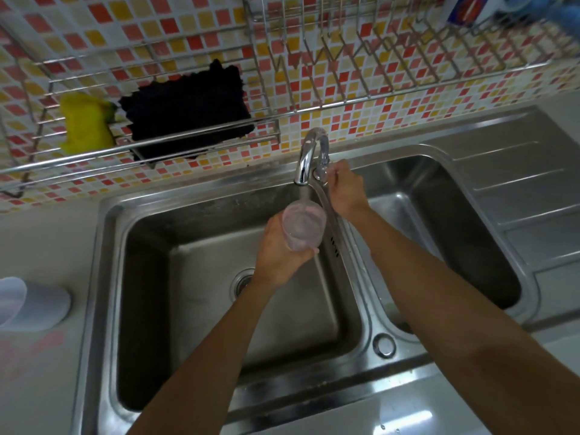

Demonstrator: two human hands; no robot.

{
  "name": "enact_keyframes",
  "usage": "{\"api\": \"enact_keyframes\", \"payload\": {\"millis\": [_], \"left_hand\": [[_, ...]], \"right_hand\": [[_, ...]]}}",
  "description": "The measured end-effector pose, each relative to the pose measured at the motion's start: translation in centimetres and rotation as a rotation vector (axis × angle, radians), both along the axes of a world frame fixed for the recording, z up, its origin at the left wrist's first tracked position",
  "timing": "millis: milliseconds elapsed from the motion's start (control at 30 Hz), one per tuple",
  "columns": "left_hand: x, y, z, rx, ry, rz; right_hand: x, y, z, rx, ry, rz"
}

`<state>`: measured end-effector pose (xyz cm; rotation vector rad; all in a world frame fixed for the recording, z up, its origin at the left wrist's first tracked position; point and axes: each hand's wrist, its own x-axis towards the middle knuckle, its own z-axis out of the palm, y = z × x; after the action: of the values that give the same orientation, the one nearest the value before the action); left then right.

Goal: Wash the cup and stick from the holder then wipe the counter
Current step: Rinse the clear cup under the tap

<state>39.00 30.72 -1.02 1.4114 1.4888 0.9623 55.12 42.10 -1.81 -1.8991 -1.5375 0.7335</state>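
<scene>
The left grip point(281, 246) is clamped around a translucent pink cup point(303, 227), held under the running tap point(309, 155) above the left basin of the sink point(106, 277). The right grip point(343, 186) is closed on the tap handle at the sink's back edge.

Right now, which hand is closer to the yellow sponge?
The left hand. It holds the cup over the left basin, below and right of the yellow sponge in the wall rack. The right hand is farther right, at the tap handle.
</scene>
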Motion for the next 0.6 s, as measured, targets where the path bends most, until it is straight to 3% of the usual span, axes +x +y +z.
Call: {"api": "enact_keyframes", "payload": {"millis": [600], "left_hand": [[-1.0,0.1,0.1,-0.056,0.071,-0.03]], "right_hand": [[0.1,-3.4,0.6,-0.029,0.111,0.063]]}}
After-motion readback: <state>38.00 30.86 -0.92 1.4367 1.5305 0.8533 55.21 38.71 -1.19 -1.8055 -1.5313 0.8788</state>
